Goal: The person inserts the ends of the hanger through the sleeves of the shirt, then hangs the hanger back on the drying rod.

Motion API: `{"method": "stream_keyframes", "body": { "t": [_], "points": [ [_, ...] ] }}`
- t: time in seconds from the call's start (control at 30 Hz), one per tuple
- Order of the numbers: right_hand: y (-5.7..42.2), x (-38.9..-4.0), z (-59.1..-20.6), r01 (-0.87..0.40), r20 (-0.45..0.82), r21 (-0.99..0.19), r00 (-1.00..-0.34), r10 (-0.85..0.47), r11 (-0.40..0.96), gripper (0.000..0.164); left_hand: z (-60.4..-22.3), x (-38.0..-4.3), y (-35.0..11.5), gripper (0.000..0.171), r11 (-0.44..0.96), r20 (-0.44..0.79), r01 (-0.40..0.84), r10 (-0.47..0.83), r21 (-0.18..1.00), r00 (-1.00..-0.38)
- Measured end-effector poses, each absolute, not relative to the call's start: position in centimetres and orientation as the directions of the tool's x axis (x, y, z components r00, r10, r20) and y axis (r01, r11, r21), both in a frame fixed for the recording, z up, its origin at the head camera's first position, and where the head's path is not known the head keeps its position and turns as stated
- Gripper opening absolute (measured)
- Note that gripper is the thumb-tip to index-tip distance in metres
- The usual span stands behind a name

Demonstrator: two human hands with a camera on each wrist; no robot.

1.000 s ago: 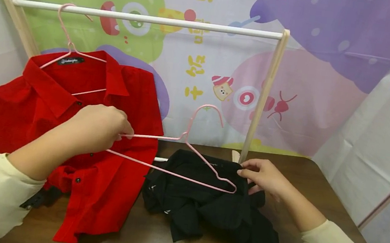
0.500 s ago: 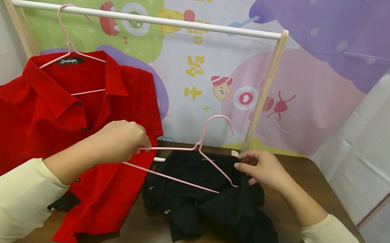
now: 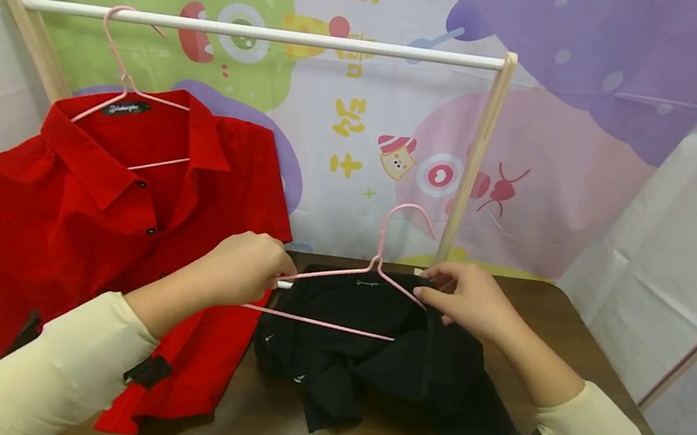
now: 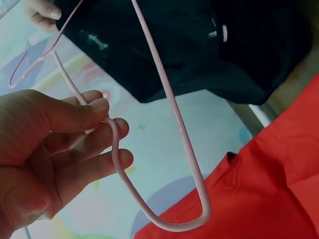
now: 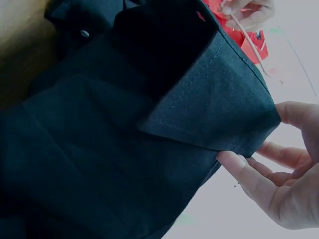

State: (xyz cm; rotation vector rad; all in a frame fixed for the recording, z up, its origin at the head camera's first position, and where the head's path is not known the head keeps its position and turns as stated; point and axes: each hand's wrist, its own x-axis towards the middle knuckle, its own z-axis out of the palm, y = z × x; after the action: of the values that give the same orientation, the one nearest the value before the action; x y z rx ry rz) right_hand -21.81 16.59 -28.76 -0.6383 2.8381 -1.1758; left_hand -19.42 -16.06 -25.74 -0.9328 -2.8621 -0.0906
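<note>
A pink wire hanger (image 3: 379, 260) is pinched near its left end between the thumb and fingers of my left hand (image 3: 249, 269). In the left wrist view the left hand (image 4: 65, 144) grips the hanger's curved shoulder (image 4: 117, 149). The hanger's right end dips into the neck of a black shirt (image 3: 357, 351), where cloth hides it. My right hand (image 3: 468, 301) pinches the shirt's collar at its right side. The right wrist view shows that hand (image 5: 284, 169) with thumb and fingers on the black collar (image 5: 214, 99).
A red shirt (image 3: 85, 212) hangs on another pink hanger (image 3: 119, 59) from the white rail (image 3: 319, 41) at left. The rack's wooden post (image 3: 480, 147) stands behind the black shirt. A brown table (image 3: 545, 331) lies beneath, with a patterned cloth (image 3: 553, 222) behind.
My left hand has moved right and slightly down with the hanger, whose right end has gone from over the black shirt into its neck. My right hand has shifted slightly up, still holding the collar.
</note>
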Motion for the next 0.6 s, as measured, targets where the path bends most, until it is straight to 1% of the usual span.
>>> {"method": "stream_keyframes", "body": {
  "t": [0.1,0.3,0.4,0.53,0.6],
  "points": [
    [16.4,-21.7,-28.7,-0.391,0.176,-0.664,-0.910,-0.375,0.637,0.032,-26.2,-19.4,-15.7,0.018,0.807,0.159,0.589,0.577,0.043,-0.801],
    [16.3,-21.8,-28.6,-0.435,0.226,-0.589,-0.898,-0.378,0.681,0.030,-27.0,-19.4,-15.3,0.019,0.799,0.203,0.593,0.567,0.103,-0.798],
    [16.3,-21.8,-28.6,-0.469,0.275,-0.520,-0.883,-0.380,0.714,0.029,-27.3,-19.5,-15.3,0.021,0.791,0.218,0.598,0.565,0.132,-0.796],
    [16.1,-21.7,-28.6,-0.532,0.357,-0.418,-0.842,-0.405,0.736,0.027,-27.7,-19.7,-15.3,0.021,0.788,0.228,0.596,0.558,0.153,-0.797],
    [16.0,-21.7,-28.6,-0.554,0.377,-0.382,-0.824,-0.423,0.739,0.028,-27.9,-19.8,-15.3,0.020,0.790,0.238,0.593,0.553,0.155,-0.799]
  ]
}}
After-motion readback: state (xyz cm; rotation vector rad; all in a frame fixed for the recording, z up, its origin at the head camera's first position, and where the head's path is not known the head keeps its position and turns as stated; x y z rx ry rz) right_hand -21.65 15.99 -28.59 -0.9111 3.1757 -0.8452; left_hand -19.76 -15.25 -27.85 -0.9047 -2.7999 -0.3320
